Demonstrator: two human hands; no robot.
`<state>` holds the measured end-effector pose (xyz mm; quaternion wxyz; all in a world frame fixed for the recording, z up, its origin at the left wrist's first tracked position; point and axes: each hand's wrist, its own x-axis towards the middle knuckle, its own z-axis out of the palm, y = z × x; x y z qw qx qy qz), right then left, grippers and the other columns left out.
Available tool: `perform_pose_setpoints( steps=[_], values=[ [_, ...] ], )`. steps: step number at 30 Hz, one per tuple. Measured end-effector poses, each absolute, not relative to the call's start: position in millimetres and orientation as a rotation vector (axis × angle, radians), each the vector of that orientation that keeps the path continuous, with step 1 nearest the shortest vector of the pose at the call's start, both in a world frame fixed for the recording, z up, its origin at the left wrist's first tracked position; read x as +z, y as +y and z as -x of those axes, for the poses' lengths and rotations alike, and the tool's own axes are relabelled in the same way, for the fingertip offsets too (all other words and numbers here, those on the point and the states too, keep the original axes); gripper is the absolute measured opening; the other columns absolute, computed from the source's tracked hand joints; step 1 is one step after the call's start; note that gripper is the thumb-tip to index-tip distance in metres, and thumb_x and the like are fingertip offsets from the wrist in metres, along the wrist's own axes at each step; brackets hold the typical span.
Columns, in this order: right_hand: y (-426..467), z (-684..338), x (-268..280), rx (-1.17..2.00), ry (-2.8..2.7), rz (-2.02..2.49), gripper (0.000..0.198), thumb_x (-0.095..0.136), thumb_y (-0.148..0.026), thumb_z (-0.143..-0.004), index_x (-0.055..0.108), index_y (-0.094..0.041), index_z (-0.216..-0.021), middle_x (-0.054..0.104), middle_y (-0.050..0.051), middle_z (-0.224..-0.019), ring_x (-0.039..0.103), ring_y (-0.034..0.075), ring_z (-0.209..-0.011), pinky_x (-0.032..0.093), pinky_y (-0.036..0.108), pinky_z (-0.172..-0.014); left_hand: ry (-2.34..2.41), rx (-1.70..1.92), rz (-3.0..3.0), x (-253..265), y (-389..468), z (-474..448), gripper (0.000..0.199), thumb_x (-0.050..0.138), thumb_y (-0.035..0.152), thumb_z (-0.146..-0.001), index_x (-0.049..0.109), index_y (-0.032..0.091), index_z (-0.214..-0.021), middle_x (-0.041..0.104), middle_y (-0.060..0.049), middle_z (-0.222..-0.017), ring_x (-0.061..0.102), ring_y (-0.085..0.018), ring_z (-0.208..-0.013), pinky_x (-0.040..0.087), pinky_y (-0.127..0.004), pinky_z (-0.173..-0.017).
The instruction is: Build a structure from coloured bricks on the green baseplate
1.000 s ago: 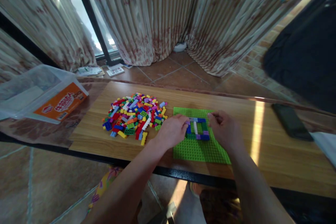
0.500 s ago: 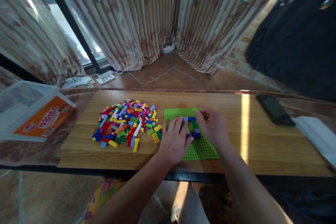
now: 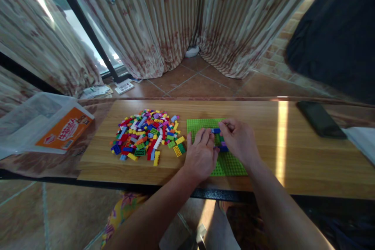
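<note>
A green baseplate (image 3: 231, 168) lies on the table under both my hands. Blue bricks (image 3: 216, 130) form part of a low structure on it, together with a purple brick (image 3: 223, 144); much of the structure is hidden behind my fingers. My left hand (image 3: 201, 154) rests over the structure's left side, its fingers a little bent and apart, with the thumb near the lower blue bricks. At the right side, my right hand (image 3: 238, 140) has thumb and forefinger pinched together by the upper blue brick. Whatever sits in that pinch is too small or hidden to make out.
A heap of mixed toy bricks (image 3: 146, 133) spreads left of the baseplate, with a few loose yellow and green ones near my left hand. A clear plastic box (image 3: 38, 105) with an orange label stands at far left. A black phone (image 3: 319, 120) lies at right near white paper (image 3: 361, 140).
The camera view has shifted slightly, moving the table's contents right in the picture. My left fingers have drawn closer together over the bricks. The right hand keeps its pinch, covering more of the structure's right side.
</note>
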<state>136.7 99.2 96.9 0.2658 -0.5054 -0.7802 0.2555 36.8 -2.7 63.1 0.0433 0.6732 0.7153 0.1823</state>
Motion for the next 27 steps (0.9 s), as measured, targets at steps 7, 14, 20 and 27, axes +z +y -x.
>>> perform_pose_setpoints(
  steps=[7, 14, 20, 27],
  values=[
    [98, -134, 95, 0.727, -2.128, 1.345, 0.026, 0.05, -0.038, -0.086, 0.067, -0.018, -0.084, 0.071, 0.007, -0.071, 0.064, 0.019, -0.061, 0.043, 0.03, -0.06, 2.156, 0.559, -2.065, 61, -2, -37, 0.043, 0.038, 0.034, -0.097, 0.046, 0.014, -0.135, 0.045, -0.013, -0.148, 0.034, -0.028, -0.138, 0.024, -0.065, -0.112],
    [94, -129, 92, 0.683, -2.171, 1.291, 0.026, 0.049, -0.038, -0.086, 0.065, -0.02, -0.08, 0.07, 0.006, -0.068, 0.066, 0.021, -0.065, 0.045, 0.031, -0.063, 2.131, 0.646, -2.032, 58, -5, -37, 0.043, 0.041, 0.035, -0.096, 0.047, 0.016, -0.134, 0.046, -0.012, -0.147, 0.035, -0.028, -0.138, 0.025, -0.065, -0.112],
    [94, -133, 93, 0.665, -2.162, 1.253, 0.025, 0.05, -0.04, -0.086, 0.065, -0.02, -0.081, 0.07, 0.005, -0.069, 0.064, 0.019, -0.061, 0.044, 0.029, -0.06, 2.155, 0.848, -1.998, 74, -1, -16, 0.037, 0.045, 0.035, -0.095, 0.054, 0.018, -0.127, 0.056, -0.009, -0.137, 0.046, -0.026, -0.129, 0.035, -0.048, -0.11],
    [96, -134, 88, 0.66, -2.177, 1.275, 0.028, 0.049, -0.042, -0.087, 0.066, -0.019, -0.082, 0.068, 0.004, -0.067, 0.062, 0.018, -0.059, 0.041, 0.029, -0.059, 2.723, 0.619, -1.353, 103, 0, 69, 0.028, 0.045, 0.034, -0.093, 0.068, 0.019, -0.099, 0.072, -0.008, -0.09, 0.067, -0.023, -0.086, 0.05, -0.033, -0.077]
  ],
)
